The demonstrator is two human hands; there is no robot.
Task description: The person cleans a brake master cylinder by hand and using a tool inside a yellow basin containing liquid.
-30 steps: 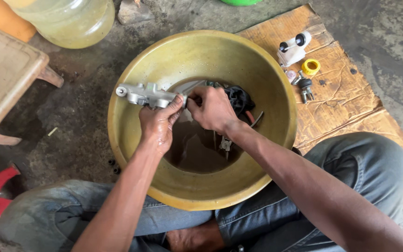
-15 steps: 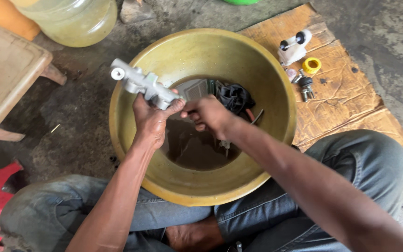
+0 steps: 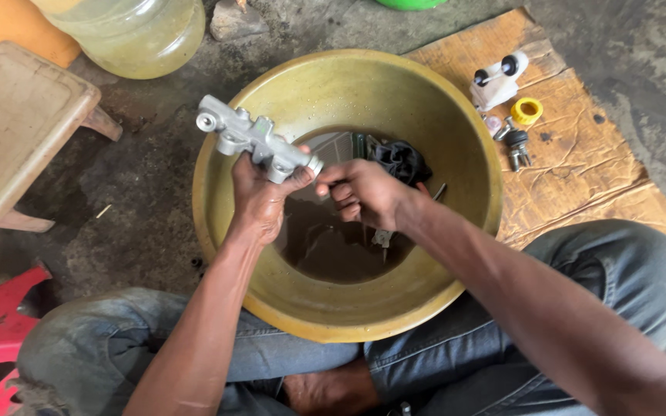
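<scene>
- The left hand (image 3: pixel 260 202) is clamped on a grey metal cylinder body (image 3: pixel 254 139), left of centre, held over the basin.
- The right hand (image 3: pixel 364 192) pinches its open end.
- Dark liquid and parts lie in the yellow basin (image 3: pixel 456 139); cleaning looks unfinished.
- Small fittings (image 3: pixel 512 115) wait on cardboard (image 3: pixel 587 162), upper right.

Left hand (image 3: pixel 260 196) raised, gripping; right hand (image 3: pixel 360 192) meets it (fingers curled).

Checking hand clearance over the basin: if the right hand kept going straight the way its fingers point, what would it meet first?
The right hand points left at the end of the grey metal cylinder body held by the left hand. It would likely meet that end first; they look almost touching.
</scene>
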